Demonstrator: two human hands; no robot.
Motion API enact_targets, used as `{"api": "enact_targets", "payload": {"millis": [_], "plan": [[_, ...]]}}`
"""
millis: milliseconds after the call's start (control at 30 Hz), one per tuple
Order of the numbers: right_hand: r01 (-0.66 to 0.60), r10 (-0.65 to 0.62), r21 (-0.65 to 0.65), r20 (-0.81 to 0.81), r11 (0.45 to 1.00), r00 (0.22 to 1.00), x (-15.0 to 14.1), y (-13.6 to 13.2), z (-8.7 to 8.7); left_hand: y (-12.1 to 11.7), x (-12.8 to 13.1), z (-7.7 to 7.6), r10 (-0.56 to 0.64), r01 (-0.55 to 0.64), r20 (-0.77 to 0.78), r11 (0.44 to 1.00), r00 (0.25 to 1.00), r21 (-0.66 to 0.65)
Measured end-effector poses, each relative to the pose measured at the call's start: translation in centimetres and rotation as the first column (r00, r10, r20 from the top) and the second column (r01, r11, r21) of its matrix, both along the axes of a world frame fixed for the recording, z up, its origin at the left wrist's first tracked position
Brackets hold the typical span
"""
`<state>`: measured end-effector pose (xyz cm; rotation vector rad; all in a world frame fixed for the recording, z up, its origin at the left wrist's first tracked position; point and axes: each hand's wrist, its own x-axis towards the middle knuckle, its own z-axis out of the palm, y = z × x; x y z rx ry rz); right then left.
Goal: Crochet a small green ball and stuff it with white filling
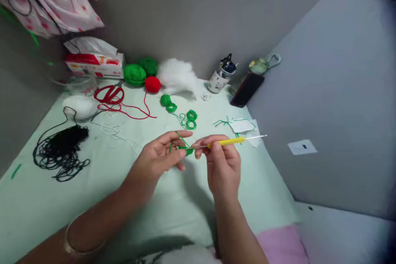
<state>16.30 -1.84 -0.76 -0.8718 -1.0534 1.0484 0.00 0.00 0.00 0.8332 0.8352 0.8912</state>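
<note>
"What is your left hand doing?"

"My left hand [157,154] pinches a small green piece [189,152] between thumb and fingers, and a green strand [182,139] slants down from its raised forefinger."

"And the right?"

"My right hand [223,165] grips a hook [231,142] by its yellow handle, the thumb laid along it."

"How do they lie to each other?"

"The green piece is between my hands, at the left fingertips, so the left is nearer; the right fingertips are just beside it. The hook's long axis runs almost level across me, rising slightly rightward, its left end at the piece. I'd say everything turns on that meeting point. Whether that end sits inside a loop, I cannot tell."

"Count the table for me, from the left."

"One black yarn tangle [69,142], one white ball [79,107], one tissue box [95,66], one pair of red scissors [110,95]. Two large green balls [135,74], one red ball [152,85], one small green ball [165,100], one heap of white stuffing [176,75], three green coils [195,114]. Then one patterned cup [216,82] and one dark phone [247,90], tilted near the wall."
</note>
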Motion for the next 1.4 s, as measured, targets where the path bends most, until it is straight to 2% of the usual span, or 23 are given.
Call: {"api": "enact_targets", "payload": {"millis": [100,167,233,300,367,433,467,500,533,600,667,733,800,900,1000,1067,1100,1133,1167,1233,1300,1333,1400], "plan": [[0.065,-0.068,0.033,0.128,0.997,0.989,-0.2,-0.3,0.0,0.1,0.1,0.2,0.045,-0.045,-0.023,0.999,0.999,0.012],[0.095,-0.126,0.126,0.269,0.987,0.955,-0.3,-0.5,0.0,0.0,0.2,0.2,0.087,-0.083,-0.07,0.995,0.994,0.052],[0.087,-0.2,0.271,0.421,0.959,0.885,-0.4,-0.7,0.1,-0.2,0.3,0.2,0.142,-0.125,-0.138,0.984,0.98,0.126],[0.029,-0.282,0.421,0.551,0.906,0.785,-0.5,-0.9,0.1,-0.5,0.4,0.2,0.23,-0.185,-0.199,0.958,0.953,0.22],[-0.03,-0.388,0.524,0.666,0.851,0.638,-0.6,-1.1,0.0,-0.7,0.6,0.3,0.292,-0.236,-0.206,0.938,0.934,0.255],[-0.058,-0.475,0.569,0.735,0.821,0.483,-0.7,-1.2,-0.1,-0.7,0.6,0.4,0.245,-0.224,-0.122,0.961,0.962,0.164],[-0.053,-0.498,0.579,0.741,0.814,0.451,-0.7,-1.2,-0.2,-0.5,0.6,0.5,0.174,-0.17,-0.049,0.983,0.984,0.072],[-0.034,-0.499,0.579,0.73,0.815,0.468,-0.7,-1.2,-0.3,-0.3,0.5,0.5,0.094,-0.093,0.032,0.995,0.995,-0.029],[0.003,-0.477,0.563,0.698,0.826,0.534,-0.7,-1.2,-0.3,-0.1,0.4,0.6,0.029,-0.016,0.109,0.993,0.994,-0.119],[0.115,-0.4,0.48,0.549,0.87,0.734,-0.5,-0.8,-0.3,0.5,0.1,0.7,-0.03,0.08,0.212,0.97,0.977,-0.229],[0.172,-0.284,0.326,0.337,0.93,0.898,-0.4,-0.4,-0.2,0.8,-0.2,0.8,-0.011,0.073,0.251,0.969,0.968,-0.237],[0.132,-0.169,0.198,0.183,0.971,0.968,-0.4,0.0,-0.1,0.9,-0.3,0.9,0.005,0.045,0.261,0.981,0.965,-0.187],[0.072,-0.1,0.16,0.175,0.985,0.98,-0.5,0.3,-0.1,0.7,-0.3,0.8,-0.01,0.041,0.238,0.991,0.971,-0.124],[0.099,-0.163,0.216,0.3,0.971,0.94,-0.8,0.0,-0.4,0.3,0.1,0.5,-0.001,0.008,0.145,0.999,0.989,-0.046],[0.102,-0.274,0.344,0.497,0.933,0.824,-0.9,-0.6,-0.7,0.1,0.5,0.3,0.079,-0.074,0.119,0.996,0.99,-0.045],[0.053,-0.344,0.441,0.614,0.896,0.71,-0.8,-0.9,-0.7,0.2,0.5,0.2,0.077,-0.054,0.178,0.99,0.981,-0.129],[0.038,-0.368,0.472,0.633,0.881,0.681,-0.7,-0.9,-0.7,0.2,0.5,0.2,0.052,-0.012,0.211,0.982,0.976,-0.188],[0.05,-0.38,0.481,0.62,0.875,0.686,-0.5,-0.8,-0.6,0.4,0.4,0.2,0.033,0.028,0.239,0.969,0.971,-0.245],[0.087,-0.375,0.463,0.577,0.882,0.725,-0.4,-0.7,-0.5,0.5,0.2,0.2,0.024,0.053,0.259,0.956,0.966,-0.288],[0.171,-0.31,0.339,0.412,0.925,0.857,-0.2,-0.3,-0.3,0.7,0.0,0.2,0.036,0.051,0.269,0.949,0.962,-0.31],[0.154,-0.19,0.17,0.219,0.973,0.957,-0.2,0.0,-0.2,0.8,0.0,0.3,0.054,0.01,0.242,0.966,0.969,-0.258],[0.116,-0.133,0.114,0.155,0.987,0.979,-0.3,0.1,-0.2,0.7,0.0,0.3,0.046,0.001,0.215,0.977,0.976,-0.212],[0.06,-0.069,0.074,0.139,0.995,0.988,-0.5,0.2,-0.4,0.4,0.1,0.2,0.024,-0.01,0.129,0.994,0.991,-0.112]]}}
